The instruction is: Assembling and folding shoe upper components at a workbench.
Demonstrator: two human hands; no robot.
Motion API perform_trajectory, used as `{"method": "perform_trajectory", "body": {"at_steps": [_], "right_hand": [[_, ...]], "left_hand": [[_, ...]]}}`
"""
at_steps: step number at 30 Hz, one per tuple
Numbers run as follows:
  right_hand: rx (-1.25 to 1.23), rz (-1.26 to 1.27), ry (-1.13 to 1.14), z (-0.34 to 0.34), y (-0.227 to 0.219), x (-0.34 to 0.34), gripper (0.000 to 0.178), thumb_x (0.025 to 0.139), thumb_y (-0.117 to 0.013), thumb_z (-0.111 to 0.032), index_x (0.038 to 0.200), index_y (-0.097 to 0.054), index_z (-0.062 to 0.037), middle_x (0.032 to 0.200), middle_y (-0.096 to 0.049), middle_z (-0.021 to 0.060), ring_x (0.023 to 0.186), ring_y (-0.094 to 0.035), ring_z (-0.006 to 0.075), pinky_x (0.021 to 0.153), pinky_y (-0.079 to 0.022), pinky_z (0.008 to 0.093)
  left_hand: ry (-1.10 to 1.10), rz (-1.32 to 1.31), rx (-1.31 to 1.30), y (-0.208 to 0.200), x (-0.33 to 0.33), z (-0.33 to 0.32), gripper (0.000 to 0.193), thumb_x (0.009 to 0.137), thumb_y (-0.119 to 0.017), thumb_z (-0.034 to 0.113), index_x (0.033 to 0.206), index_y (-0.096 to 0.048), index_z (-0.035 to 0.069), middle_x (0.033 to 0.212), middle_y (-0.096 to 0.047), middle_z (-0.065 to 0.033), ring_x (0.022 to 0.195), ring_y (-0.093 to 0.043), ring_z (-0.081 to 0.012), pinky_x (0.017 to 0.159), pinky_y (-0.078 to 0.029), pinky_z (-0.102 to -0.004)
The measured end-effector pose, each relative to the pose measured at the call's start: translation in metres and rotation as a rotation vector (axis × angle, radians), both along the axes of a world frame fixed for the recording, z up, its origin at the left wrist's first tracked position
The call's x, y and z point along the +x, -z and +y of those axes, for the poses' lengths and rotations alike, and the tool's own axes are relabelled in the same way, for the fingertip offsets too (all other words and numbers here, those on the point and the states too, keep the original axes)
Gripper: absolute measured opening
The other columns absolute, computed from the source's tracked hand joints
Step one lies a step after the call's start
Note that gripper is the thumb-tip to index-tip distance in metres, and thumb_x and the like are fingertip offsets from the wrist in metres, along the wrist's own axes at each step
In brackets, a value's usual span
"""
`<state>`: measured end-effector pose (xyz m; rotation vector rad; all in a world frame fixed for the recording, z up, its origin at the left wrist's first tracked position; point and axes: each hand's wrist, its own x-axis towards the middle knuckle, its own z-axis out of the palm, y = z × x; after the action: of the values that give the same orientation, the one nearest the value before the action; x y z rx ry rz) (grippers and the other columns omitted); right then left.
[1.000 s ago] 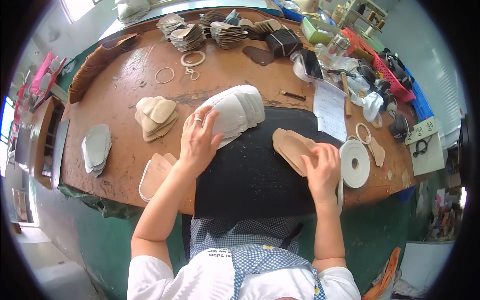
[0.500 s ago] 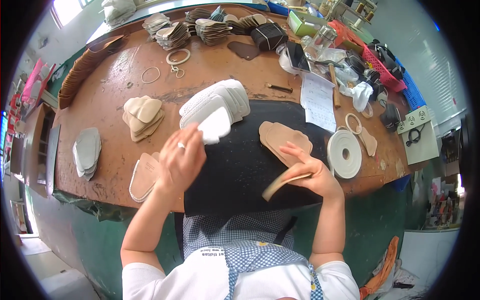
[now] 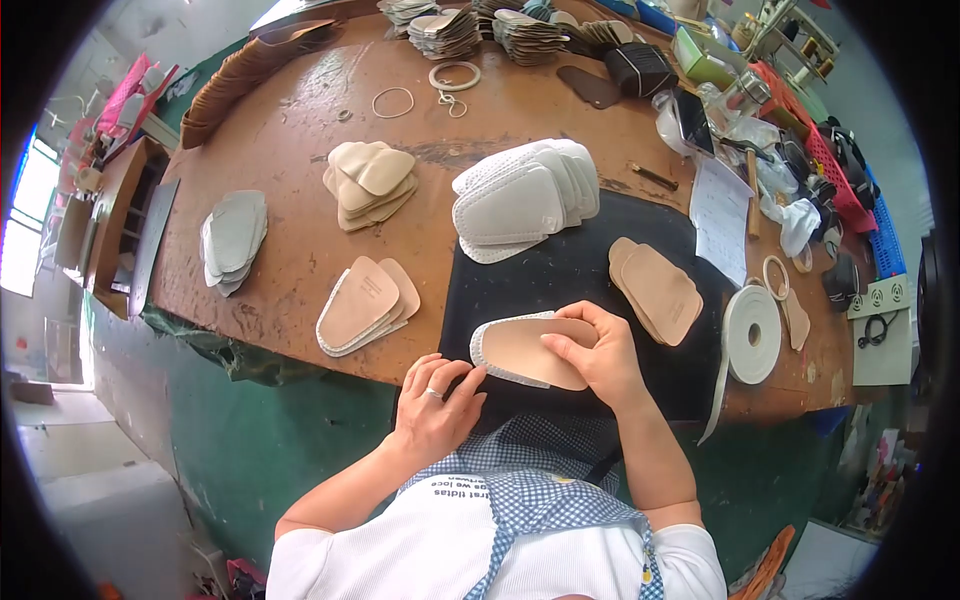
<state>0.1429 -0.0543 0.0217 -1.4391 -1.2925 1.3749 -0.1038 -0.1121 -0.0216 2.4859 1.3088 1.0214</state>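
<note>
Head view. Right hand point(image 3: 608, 358): is pinching a tan insole-shaped piece point(image 3: 520, 350) between thumb and fingers, above the black mat point(image 3: 500, 298). White piece point(image 3: 477, 347): half a second ago apart in the left hand point(image 3: 432, 405), is now showing as a rim beneath the tan; both are forming one layered unit. Left hand: is half-curling at the rounded end; grip unclear.

We wear a white short-sleeved top point(image 3: 590, 560), a blue-and-white checked apron point(image 3: 545, 515) with small yellow patches point(image 3: 647, 579), dark lettering point(image 3: 458, 485) on white cloth, and a silvery ring point(image 3: 434, 392) on our left fingers point(image 3: 447, 374).
</note>
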Motion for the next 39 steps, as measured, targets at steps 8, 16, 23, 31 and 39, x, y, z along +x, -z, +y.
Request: {"method": "perform_trajectory", "body": {"at_steps": [8,16,23,31,39], "right_hand": [[0.011,-0.089,-0.027,0.0,0.012,-0.01,0.02,0.087,-0.082,-0.009,0.102,-0.071,-0.001,0.089,-0.074,0.0032,0.082,-0.067,0.008,0.074,-0.056,0.0249],[0.104,-0.203,0.011,-0.007,0.012,0.0,0.021,0.088,-0.08,-0.006,0.105,-0.07,0.0004,0.088,-0.074,0.0042,0.079,-0.067,0.0075,0.073,-0.056,0.024],[0.221,-0.359,0.071,-0.008,0.016,0.015,0.018,0.087,-0.08,-0.004,0.101,-0.069,0.0011,0.08,-0.07,0.0041,0.068,-0.064,0.0072,0.064,-0.055,0.0233],[0.381,-0.504,0.009,-0.007,0.021,0.016,0.013,0.089,-0.076,-0.007,0.091,-0.066,0.0012,0.082,-0.067,0.0091,0.066,-0.066,0.0172,0.062,-0.054,0.0291],[0.683,-0.431,0.075,-0.004,0.009,0.014,0.016,0.086,-0.079,-0.001,0.096,-0.067,-0.0022,0.088,-0.066,0.0088,0.071,-0.068,0.0187,0.064,-0.055,0.0298]], "left_hand": [[0.002,-0.006,-0.036,0.005,-0.004,-0.003,0.046,0.077,-0.079,0.007,0.123,-0.071,0.006,0.128,-0.064,-0.0113,0.119,-0.058,-0.0337,0.107,-0.048,-0.0511],[0.056,0.218,-0.081,-0.01,-0.004,0.003,0.044,0.077,-0.078,0.008,0.119,-0.069,0.005,0.141,-0.064,-0.0073,0.14,-0.05,-0.0295,0.123,-0.027,-0.0596],[0.018,0.266,-0.057,-0.018,0.026,0.023,0.056,0.081,-0.081,0.021,0.129,-0.062,-0.002,0.141,-0.061,-0.0163,0.139,-0.049,-0.0359,0.123,-0.027,-0.0588],[0.409,0.316,-0.351,-0.023,0.049,0.049,0.122,0.076,-0.07,0.074,0.159,-0.029,-0.006,0.167,-0.028,-0.0232,0.158,-0.02,-0.0373,0.129,-0.016,-0.0485],[-0.205,-0.646,-0.629,-0.014,0.008,0.054,0.024,0.098,-0.062,-0.004,0.122,-0.065,0.0,0.108,-0.068,-0.0015,0.101,-0.064,-0.0097,0.092,-0.05,-0.0247]]}}
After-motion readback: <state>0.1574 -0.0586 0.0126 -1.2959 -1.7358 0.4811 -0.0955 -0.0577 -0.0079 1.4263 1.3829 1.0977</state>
